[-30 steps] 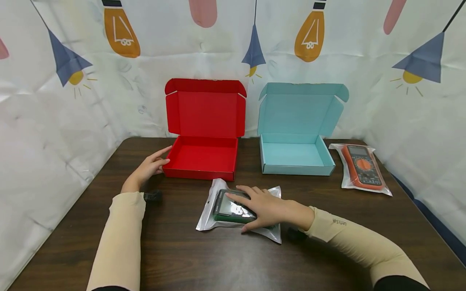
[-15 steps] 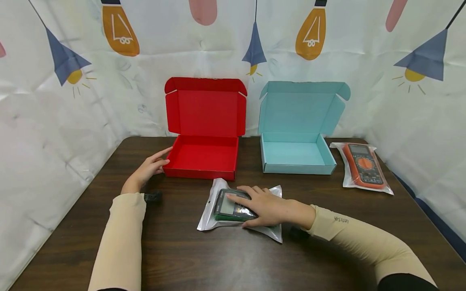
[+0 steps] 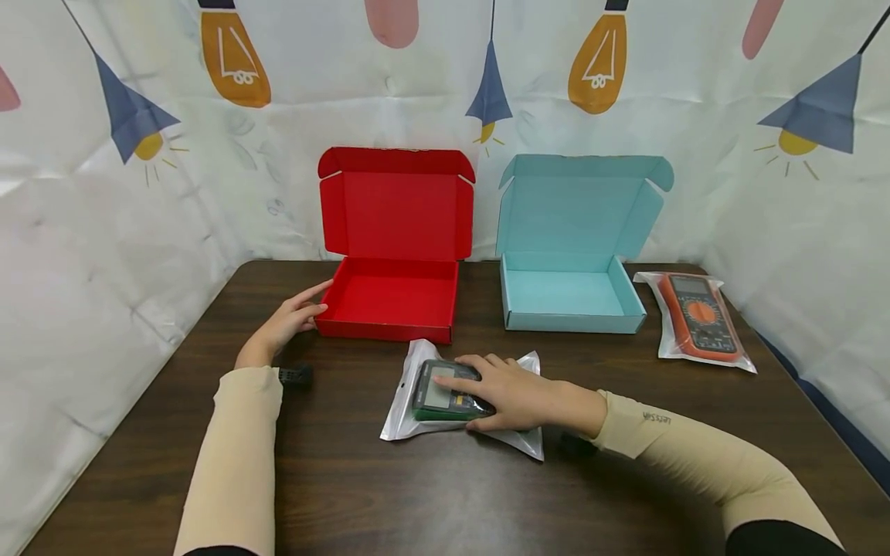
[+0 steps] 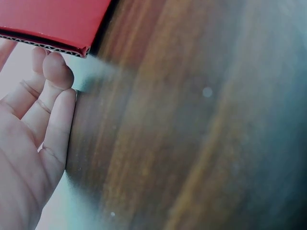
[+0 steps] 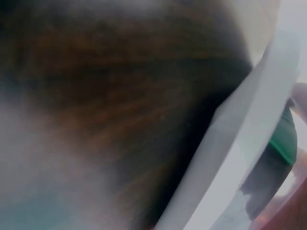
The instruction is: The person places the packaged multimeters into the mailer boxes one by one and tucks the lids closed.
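Observation:
My right hand (image 3: 511, 394) lies over a green-cased multimeter (image 3: 438, 395) in a silvery plastic bag (image 3: 401, 417) on the table. The thumb grips its near side and the other fingers reach over the far side; the hand covers its right part. In the right wrist view the bag's pale edge (image 5: 225, 163) and the green case (image 5: 286, 139) show beside blurred fingers. My left hand (image 3: 285, 324) touches the left wall of an open red cardboard box (image 3: 385, 330), fingers loosely extended. In the left wrist view, fingertips meet the red box's edge (image 4: 53, 21).
An open light blue box (image 3: 573, 323) stands right of the red box. At the far right lies an orange multimeter (image 3: 702, 318) in a clear bag. The dark wooden table (image 3: 389, 494) meets a patterned white cloth (image 3: 389, 116) behind and at the sides.
The glare on the green multimeter has faded and its display shows more clearly. Both hands keep nearly the same places; the whole head view has shifted slightly.

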Demonstrator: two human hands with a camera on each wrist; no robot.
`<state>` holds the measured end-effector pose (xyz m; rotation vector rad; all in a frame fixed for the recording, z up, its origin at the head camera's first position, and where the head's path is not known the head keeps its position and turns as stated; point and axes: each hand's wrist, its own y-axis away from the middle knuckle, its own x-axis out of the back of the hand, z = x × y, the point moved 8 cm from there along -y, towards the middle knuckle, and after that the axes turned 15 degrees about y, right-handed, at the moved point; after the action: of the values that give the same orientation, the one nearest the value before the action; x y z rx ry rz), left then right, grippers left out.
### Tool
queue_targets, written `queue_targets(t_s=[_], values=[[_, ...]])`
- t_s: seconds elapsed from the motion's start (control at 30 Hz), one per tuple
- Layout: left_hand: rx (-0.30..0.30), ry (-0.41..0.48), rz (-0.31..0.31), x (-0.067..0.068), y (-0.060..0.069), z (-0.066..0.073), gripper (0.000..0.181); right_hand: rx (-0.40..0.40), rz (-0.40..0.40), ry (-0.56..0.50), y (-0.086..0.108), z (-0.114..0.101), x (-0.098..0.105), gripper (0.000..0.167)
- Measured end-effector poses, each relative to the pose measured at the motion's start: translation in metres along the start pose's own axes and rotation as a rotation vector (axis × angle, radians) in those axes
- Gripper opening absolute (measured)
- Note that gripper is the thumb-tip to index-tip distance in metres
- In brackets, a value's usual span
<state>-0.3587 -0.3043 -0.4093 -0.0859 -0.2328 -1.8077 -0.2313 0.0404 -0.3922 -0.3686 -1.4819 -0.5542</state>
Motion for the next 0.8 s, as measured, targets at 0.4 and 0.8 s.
queue_targets(t_s=[0.4, 0.8], values=[[0.014, 0.004, 0.000, -0.001, 0.001, -0.001, 0.067, 0.001, 0.033, -0.028, 0.002, 0.005, 0.020, 0.084], [0.012, 0.007, -0.011, 0.000, 0.000, -0.001, 0.069, 0.026, 0.061, -0.042, 0.001, 0.012, 0.041, 0.088]])
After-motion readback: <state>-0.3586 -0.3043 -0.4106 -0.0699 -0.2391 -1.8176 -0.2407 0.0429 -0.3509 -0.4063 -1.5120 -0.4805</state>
